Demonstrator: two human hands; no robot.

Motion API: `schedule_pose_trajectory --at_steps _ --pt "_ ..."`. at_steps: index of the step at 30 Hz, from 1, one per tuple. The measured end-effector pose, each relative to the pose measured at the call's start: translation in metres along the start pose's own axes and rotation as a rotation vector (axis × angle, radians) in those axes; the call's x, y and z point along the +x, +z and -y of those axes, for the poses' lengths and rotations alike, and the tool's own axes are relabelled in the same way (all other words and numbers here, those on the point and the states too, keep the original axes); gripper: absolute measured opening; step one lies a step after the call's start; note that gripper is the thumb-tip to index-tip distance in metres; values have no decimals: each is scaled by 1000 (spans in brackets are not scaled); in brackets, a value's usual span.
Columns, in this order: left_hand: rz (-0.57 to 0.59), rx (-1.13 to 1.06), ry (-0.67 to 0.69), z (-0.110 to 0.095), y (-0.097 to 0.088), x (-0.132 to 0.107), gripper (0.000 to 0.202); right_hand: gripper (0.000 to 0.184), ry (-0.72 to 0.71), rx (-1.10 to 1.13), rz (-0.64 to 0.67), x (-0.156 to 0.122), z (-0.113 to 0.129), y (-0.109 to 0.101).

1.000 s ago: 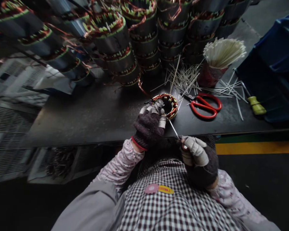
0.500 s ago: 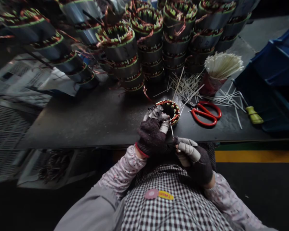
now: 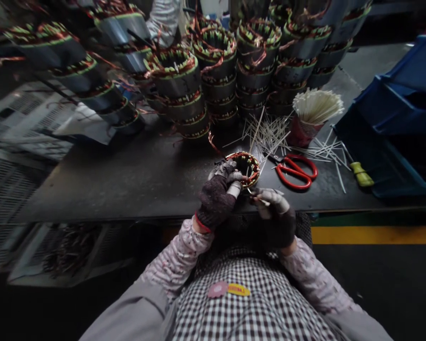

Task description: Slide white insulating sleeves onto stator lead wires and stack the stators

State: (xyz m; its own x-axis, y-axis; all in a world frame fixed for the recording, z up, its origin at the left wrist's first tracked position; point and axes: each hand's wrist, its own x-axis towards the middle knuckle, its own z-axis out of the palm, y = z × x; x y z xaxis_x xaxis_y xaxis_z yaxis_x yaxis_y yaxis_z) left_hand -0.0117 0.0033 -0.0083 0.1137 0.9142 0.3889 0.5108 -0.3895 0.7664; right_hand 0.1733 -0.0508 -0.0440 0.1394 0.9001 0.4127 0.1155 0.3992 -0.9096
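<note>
A small stator ring (image 3: 249, 163) wound with copper wire lies on the dark bench (image 3: 135, 175) near its front edge. My left hand (image 3: 218, 194), in a dark fingerless glove with taped fingertips, grips the ring's near left rim. My right hand (image 3: 275, 210), gloved the same way, pinches a thin white stick (image 3: 256, 198) just below the ring, its tip at the ring's near rim.
Stacks of wound stators (image 3: 213, 71) fill the back of the bench. Loose white sticks (image 3: 270, 130), a red cup of sticks (image 3: 310, 116), red-handled scissors (image 3: 296, 170) and a yellow-handled tool (image 3: 360, 174) lie to the right. Blue bins (image 3: 401, 123) stand at far right.
My right hand has moved up from my chest toward the ring, bringing the white stick to its near rim. The left hand keeps its grip on the ring.
</note>
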Motion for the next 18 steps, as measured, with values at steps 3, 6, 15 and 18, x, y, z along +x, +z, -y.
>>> schedule_pose_trajectory --at_steps 3,6,15,18 --pt "-19 -121 6 2 4 0 18 12 142 106 -20 12 17 -4" --pt "-58 -90 103 3 6 1 9 19 273 137 58 26 35 -8" --pt "-106 -1 182 3 5 5 10 23 239 -125 148 41 31 -6" --pt "-81 -17 220 0 -9 -1 14 27 264 -178 174 45 32 1"
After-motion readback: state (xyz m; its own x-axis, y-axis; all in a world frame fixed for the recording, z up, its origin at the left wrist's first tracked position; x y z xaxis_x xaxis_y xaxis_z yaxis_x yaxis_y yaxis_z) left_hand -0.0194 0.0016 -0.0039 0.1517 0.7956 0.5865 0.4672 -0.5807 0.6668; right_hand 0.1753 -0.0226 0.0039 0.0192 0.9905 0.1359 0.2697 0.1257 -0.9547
